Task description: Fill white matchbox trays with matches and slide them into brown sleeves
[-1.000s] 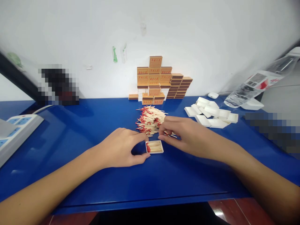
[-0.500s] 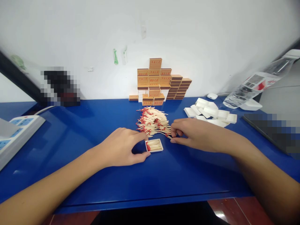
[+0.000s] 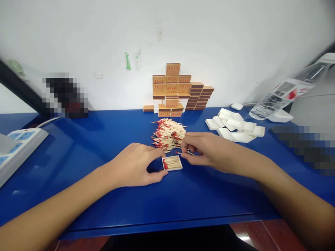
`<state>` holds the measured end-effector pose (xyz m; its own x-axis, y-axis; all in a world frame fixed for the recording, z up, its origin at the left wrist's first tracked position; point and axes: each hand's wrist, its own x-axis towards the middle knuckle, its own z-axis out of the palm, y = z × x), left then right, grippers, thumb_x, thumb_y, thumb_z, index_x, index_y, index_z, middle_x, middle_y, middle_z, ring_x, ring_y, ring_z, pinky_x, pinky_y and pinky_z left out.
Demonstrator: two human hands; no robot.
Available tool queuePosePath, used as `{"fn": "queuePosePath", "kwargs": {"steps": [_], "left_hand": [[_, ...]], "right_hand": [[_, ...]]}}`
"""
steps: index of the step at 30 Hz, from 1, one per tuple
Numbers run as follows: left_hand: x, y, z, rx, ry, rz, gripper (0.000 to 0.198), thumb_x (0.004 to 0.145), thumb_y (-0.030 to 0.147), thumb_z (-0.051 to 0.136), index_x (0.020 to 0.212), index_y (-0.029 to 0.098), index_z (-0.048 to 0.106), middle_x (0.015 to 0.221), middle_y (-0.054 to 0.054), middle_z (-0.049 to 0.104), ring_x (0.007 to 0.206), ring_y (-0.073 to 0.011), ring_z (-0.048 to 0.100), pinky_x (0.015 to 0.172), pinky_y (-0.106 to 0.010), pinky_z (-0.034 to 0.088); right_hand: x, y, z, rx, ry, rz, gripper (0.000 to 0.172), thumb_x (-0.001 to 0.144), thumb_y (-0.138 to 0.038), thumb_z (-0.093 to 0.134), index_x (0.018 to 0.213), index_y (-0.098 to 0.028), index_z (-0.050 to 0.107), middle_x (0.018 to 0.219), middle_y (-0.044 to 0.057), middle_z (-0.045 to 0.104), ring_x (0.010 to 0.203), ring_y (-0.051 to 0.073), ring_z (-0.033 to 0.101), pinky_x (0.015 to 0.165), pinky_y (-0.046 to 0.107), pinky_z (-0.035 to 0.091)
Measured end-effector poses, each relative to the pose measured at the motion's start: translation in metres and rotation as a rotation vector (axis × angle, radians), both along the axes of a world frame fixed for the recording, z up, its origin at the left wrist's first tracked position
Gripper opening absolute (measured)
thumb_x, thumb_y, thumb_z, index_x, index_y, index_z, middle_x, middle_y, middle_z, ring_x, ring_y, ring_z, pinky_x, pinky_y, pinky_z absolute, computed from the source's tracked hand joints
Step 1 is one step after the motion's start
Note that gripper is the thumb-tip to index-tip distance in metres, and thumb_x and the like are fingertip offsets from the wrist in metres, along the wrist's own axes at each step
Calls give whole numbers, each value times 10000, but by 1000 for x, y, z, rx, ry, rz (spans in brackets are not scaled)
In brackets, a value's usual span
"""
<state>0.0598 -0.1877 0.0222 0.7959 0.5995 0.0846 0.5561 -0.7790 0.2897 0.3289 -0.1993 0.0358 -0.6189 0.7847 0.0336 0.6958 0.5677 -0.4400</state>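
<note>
A small white matchbox tray (image 3: 180, 168) lies on the blue table, with red-headed matches (image 3: 172, 162) side by side in it. My left hand (image 3: 138, 164) grips the tray's left end between thumb and forefinger. My right hand (image 3: 200, 148) pinches a match (image 3: 178, 152) just above and to the right of the tray, its red head pointing left. Behind both hands is a loose heap of matches (image 3: 169, 134); my right fingers cover part of its right edge.
Stacked orange matchboxes (image 3: 171, 89) stand against the wall behind the heap. White empty trays (image 3: 235, 125) are piled at the right, near a tilted plastic bottle (image 3: 285, 90). A power strip (image 3: 23, 150) lies at the left on the blue table (image 3: 157, 209).
My right hand has moved left from the heap's right edge towards the tray, bringing a match with it. My left hand stays on the tray.
</note>
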Motion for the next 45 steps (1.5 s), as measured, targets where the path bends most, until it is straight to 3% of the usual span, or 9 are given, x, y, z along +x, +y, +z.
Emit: {"fn": "queuePosePath", "kwargs": {"steps": [8, 14, 18, 25, 33, 38, 42, 45], "left_hand": [[-1, 0, -1, 3, -1, -10, 222, 916, 397, 645, 1003, 200, 697, 710, 27, 657, 576, -135, 573, 567, -278, 369], [-1, 0, -2, 21, -9, -1, 253, 923, 419, 640, 1037, 203, 709, 696, 34, 648, 584, -138, 582, 572, -281, 380], [-1, -1, -1, 29, -11, -7, 266, 925, 421, 638, 1053, 200, 714, 697, 29, 652, 586, -138, 586, 573, -278, 384], [-1, 0, 0, 15, -7, -3, 248, 921, 407, 644, 1031, 196, 714, 712, 27, 662, 584, -137, 581, 574, -276, 379], [-1, 1, -1, 17, 10, 4, 251, 926, 423, 646, 1014, 197, 712, 714, 30, 657, 587, -137, 575, 572, -278, 370], [-1, 1, -2, 23, 5, -1, 258, 927, 422, 645, 1030, 197, 714, 718, 25, 664, 596, -140, 589, 579, -275, 376], [-2, 1, -2, 35, -11, -10, 259, 929, 412, 644, 1065, 201, 709, 709, 30, 663, 587, -136, 590, 575, -271, 377], [-2, 0, -2, 50, -23, -13, 271, 929, 420, 644, 1077, 203, 710, 691, 34, 653, 580, -136, 589, 570, -270, 375]], "right_hand": [[-23, -8, -6, 74, -6, 60, 95, 1012, -233, 579, 941, -201, 633, 965, 39, 680, 754, 157, 589, 663, 296, 390], [-8, -3, 2, 197, -27, -30, 161, 1029, -261, 537, 917, -206, 639, 916, 36, 666, 762, 168, 589, 664, 297, 385], [3, 0, 4, 165, -138, -99, 195, 998, -323, 590, 841, -211, 621, 855, 25, 653, 707, 168, 554, 632, 306, 348], [-16, -5, 1, 85, 46, 26, 94, 980, -216, 615, 888, -209, 634, 845, 3, 638, 735, 148, 551, 659, 285, 373], [-24, -5, -12, 93, 55, 64, 92, 983, -195, 615, 893, -191, 634, 895, 14, 648, 740, 138, 560, 662, 279, 381], [-20, -4, -8, 138, 53, 72, 84, 992, -191, 596, 934, -195, 656, 913, 23, 663, 751, 145, 576, 663, 279, 384], [-9, -3, 5, 220, 23, -42, 145, 1000, -261, 583, 888, -207, 657, 809, 8, 652, 704, 152, 559, 638, 287, 361], [1, 1, 6, 168, -112, -107, 160, 973, -299, 619, 839, -214, 644, 806, 6, 656, 695, 159, 552, 630, 294, 347]]}}
